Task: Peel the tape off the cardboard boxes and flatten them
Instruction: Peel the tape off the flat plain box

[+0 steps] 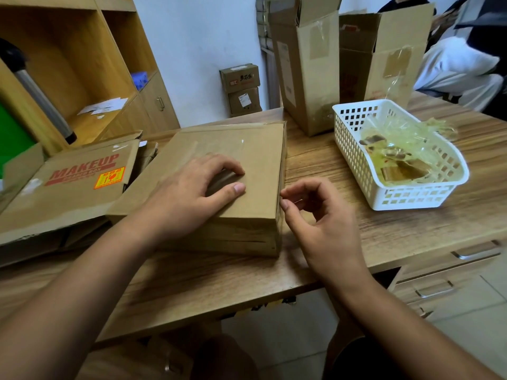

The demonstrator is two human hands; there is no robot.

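A closed brown cardboard box (247, 149) lies flat in the middle of the wooden table, with clear tape across its top. My left hand (192, 187) presses down on the lid, fingers spread and bent at the tips. My right hand (318, 209) is at the box's right edge, its thumb and fingers curled, picking at the tape on that side. Whether tape is pinched between the fingertips is unclear. A flattened box printed MAKEUP (71, 185) lies to the left.
A white plastic basket (354, 160) at the right holds crumpled peeled tape. Two tall open boxes (310, 78) stand at the back of the table. Small boxes (241, 89) sit on the floor by the wall. A seated person (461, 67) is at far right. Drawers (452, 272) are under the table.
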